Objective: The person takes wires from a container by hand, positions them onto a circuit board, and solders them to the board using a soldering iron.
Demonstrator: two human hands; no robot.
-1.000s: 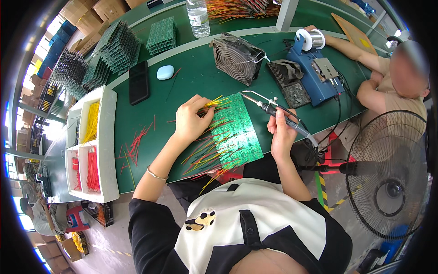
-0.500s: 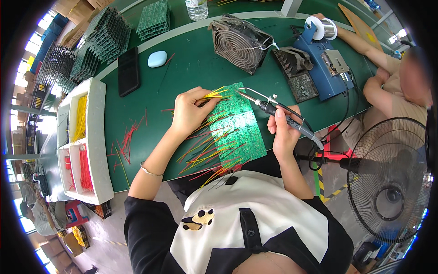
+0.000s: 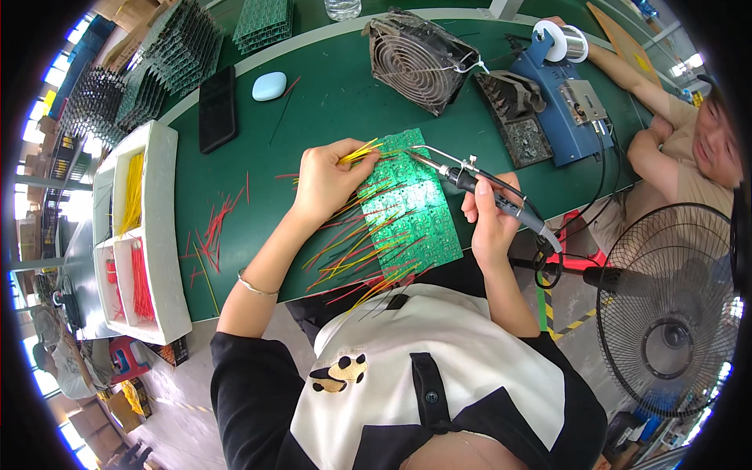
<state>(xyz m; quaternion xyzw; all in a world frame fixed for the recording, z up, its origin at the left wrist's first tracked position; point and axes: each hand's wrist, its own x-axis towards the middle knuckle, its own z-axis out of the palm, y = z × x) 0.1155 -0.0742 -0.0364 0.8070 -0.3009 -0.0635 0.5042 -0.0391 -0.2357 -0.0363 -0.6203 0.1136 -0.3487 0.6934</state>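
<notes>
Left hand [image 3: 333,174] pinches yellow wires [image 3: 359,151] over the far left of a green circuit board [image 3: 429,211] on the bench [image 3: 329,102]; right hand [image 3: 493,223] grasps a soldering iron [image 3: 464,179], pointing far-left. Probably soldering; calls for steadiness. Board's long axis runs near to far, leaning slightly left.

PCB panel [image 3: 429,215]: green, rectangular, shiny, approx. flat, ctr of frame, slightly tilted in view. Red/yellow wires [image 3: 345,264]: thin, loose rows across panel's L side, ends sticking out lower L. Yellow wire bunch [image 3: 361,152]: held at panel's upper L. Soldering iron [image 3: 464,180]: dk handle, held diag., thin curved metal tube attached, tip at panel's upper pt, contact unclear.
</notes>
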